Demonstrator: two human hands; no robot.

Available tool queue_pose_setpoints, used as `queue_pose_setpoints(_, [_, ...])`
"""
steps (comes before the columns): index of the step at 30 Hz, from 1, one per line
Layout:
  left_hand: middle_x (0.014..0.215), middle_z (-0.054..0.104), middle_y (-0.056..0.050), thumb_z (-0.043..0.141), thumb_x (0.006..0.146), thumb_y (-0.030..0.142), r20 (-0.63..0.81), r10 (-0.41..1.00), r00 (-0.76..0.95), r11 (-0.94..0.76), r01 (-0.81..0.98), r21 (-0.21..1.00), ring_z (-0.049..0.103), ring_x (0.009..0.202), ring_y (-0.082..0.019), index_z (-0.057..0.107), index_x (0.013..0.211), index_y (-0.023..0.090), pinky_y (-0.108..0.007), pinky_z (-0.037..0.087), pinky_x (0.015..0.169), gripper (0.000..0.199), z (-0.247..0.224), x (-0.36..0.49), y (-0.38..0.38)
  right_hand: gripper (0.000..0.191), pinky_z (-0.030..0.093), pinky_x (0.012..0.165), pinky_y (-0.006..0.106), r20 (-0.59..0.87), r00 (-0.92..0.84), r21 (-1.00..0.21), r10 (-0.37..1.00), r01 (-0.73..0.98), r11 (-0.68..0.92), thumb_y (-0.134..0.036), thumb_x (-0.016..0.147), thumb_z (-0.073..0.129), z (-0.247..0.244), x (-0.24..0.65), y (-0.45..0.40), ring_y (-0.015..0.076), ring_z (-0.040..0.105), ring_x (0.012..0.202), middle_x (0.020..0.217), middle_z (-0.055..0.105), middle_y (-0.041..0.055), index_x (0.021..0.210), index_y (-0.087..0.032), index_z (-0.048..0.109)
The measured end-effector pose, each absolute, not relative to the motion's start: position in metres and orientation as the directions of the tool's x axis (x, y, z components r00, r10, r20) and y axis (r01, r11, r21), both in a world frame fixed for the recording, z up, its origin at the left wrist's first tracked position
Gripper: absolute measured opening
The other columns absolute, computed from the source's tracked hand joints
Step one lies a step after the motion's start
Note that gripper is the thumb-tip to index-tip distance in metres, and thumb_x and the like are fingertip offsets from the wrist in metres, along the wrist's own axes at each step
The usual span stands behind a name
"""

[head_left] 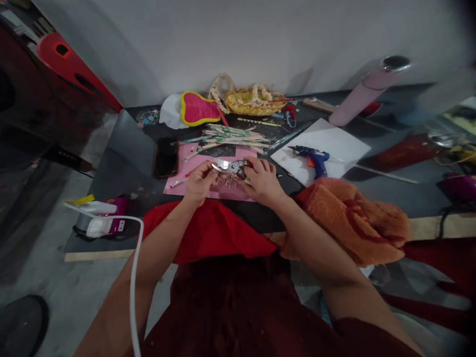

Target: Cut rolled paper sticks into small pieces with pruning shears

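Note:
Metal hand pruners (228,166) are held above a pink sheet (240,192) strewn with small cut bits. My right hand (262,182) is wrapped round the handles at the right end. At the blade end, my left hand (201,182) is closed in a pinch; whatever lies between its fingertips is too small to make out. Several thin sticks in printed wrappers (234,136) lie in a pile just beyond the hands. A dark phone (166,157) rests at the left edge of the sheet.
A white board (290,161) carries a blue glue gun (314,157). Behind stand a wicker basket (256,106) and a pink bottle (357,99). An orange towel (349,218) and red cloth (211,233) lie in front. A white cable (134,277) crosses my left forearm.

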State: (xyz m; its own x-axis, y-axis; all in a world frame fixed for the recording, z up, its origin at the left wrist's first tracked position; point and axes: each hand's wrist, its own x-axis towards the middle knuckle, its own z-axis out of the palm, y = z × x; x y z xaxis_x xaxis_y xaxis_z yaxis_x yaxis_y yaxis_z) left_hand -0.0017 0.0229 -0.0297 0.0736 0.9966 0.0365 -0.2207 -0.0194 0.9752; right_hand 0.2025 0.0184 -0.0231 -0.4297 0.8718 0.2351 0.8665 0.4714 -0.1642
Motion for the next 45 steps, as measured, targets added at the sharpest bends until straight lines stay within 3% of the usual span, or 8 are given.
queue_pose_setpoints(18, [0.064,0.065,-0.001,0.069,0.077,0.039,0.105,0.992,0.075,-0.093,-0.144,0.985,0.043,0.049,-0.007,0.062,0.08,0.018,-0.021,0.033,0.048,0.022,-0.031,0.001,0.02,0.041,0.035,0.088,0.046,0.219,-0.424,-0.175,0.879,0.869,0.463,-0.05,0.09,0.043,-0.021,0.2,0.016,0.0311,0.038,0.115,0.14,0.042,0.0119,0.116,-0.021,0.056])
queue_pose_setpoints(23, [0.065,0.067,-0.001,0.068,0.078,0.039,0.14,0.988,0.068,-0.132,-0.105,0.986,0.046,0.05,-0.007,0.062,0.081,0.017,-0.02,0.039,0.051,0.023,-0.031,0.001,0.02,0.038,0.036,0.087,0.045,0.227,-0.399,-0.212,0.888,0.87,0.445,-0.047,0.088,0.047,-0.024,0.201,0.019,0.0315,0.042,0.112,0.134,0.048,0.013,0.112,-0.02,0.056])
queue_pose_setpoints(27, [0.066,0.067,0.0,0.066,0.08,0.037,0.172,0.983,0.064,-0.166,-0.089,0.982,0.049,0.05,-0.006,0.062,0.078,0.017,-0.02,0.044,0.056,0.021,-0.029,0.001,0.016,0.053,0.037,0.086,0.042,0.25,-0.325,-0.288,0.912,0.874,0.391,-0.042,0.083,0.051,-0.026,0.199,0.02,0.0308,0.048,0.106,0.126,0.053,0.0161,0.127,-0.014,0.044])
queue_pose_setpoints(30, [0.068,0.068,-0.002,0.066,0.08,0.038,0.197,0.979,0.047,-0.195,-0.045,0.98,0.057,0.057,-0.009,0.062,0.076,0.016,-0.022,0.047,0.062,0.023,-0.028,0.002,0.013,0.063,0.037,0.085,0.042,0.22,-0.317,-0.238,0.923,0.9,0.366,-0.035,0.083,0.049,-0.024,0.195,0.017,0.0319,0.049,0.107,0.124,0.055,0.0157,0.14,-0.015,0.032])
queue_pose_setpoints(39, [0.068,0.068,-0.002,0.064,0.082,0.038,0.257,0.966,0.022,-0.258,0.013,0.966,0.063,0.064,-0.012,0.062,0.075,0.016,-0.024,0.049,0.067,0.023,-0.025,0.003,0.008,0.05,0.037,0.081,0.039,0.187,-0.314,-0.19,0.931,0.918,0.348,-0.033,0.086,0.045,-0.018,0.19,0.012,0.0302,0.052,0.103,0.116,0.059,0.0133,0.134,-0.019,0.041])
queue_pose_setpoints(45, [0.067,0.067,-0.002,0.062,0.084,0.036,0.241,0.97,0.031,-0.242,0.004,0.97,0.053,0.054,-0.008,0.063,0.075,0.017,-0.023,0.047,0.062,0.021,-0.028,0.004,0.007,0.048,0.037,0.08,0.038,0.153,-0.323,-0.192,0.934,0.917,0.349,-0.035,0.087,0.045,-0.018,0.191,0.013,0.0308,0.052,0.103,0.116,0.059,0.0147,0.132,-0.018,0.042])
